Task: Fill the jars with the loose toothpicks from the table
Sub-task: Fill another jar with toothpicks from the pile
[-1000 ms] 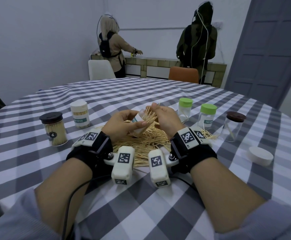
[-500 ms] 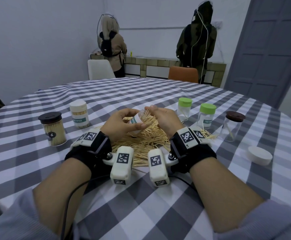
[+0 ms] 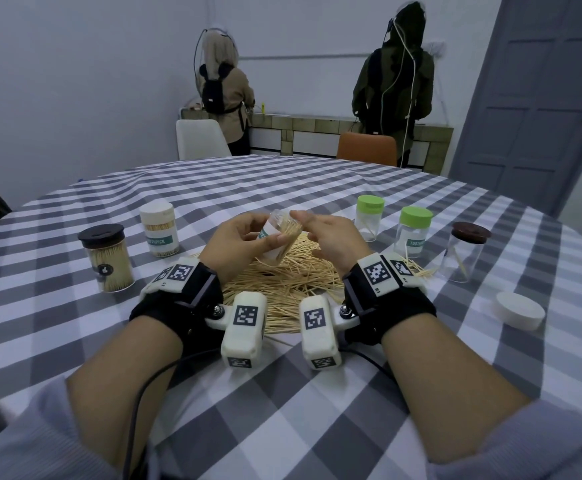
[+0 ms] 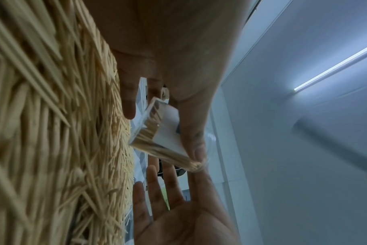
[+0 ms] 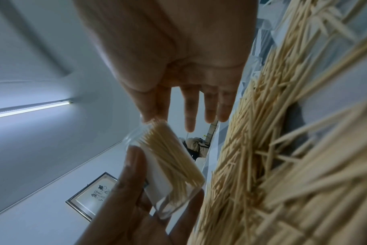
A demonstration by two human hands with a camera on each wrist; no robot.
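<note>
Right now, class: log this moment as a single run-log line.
left hand: holds jar, tilted, part full of toothpicks | right hand: open at jar mouth | pile: on table | white lid: off, at right

Six jars, one loose lid, one heap of toothpicks.
One open jar (image 3: pixel 280 237) sits in the left hand's (image 3: pixel 237 245) grip; two capped jars (image 3: pixel 106 258) (image 3: pixel 159 228) stand left of it, three (image 3: pixel 369 218) (image 3: pixel 414 232) (image 3: pixel 464 251) right. One white lid (image 3: pixel 519 310) lies far right. One toothpick pile (image 3: pixel 282 285) lies beneath. Two chairs (image 3: pixel 201 138) (image 3: pixel 367 148), two people (image 3: pixel 223 88) (image 3: pixel 395 81) beyond.
</note>
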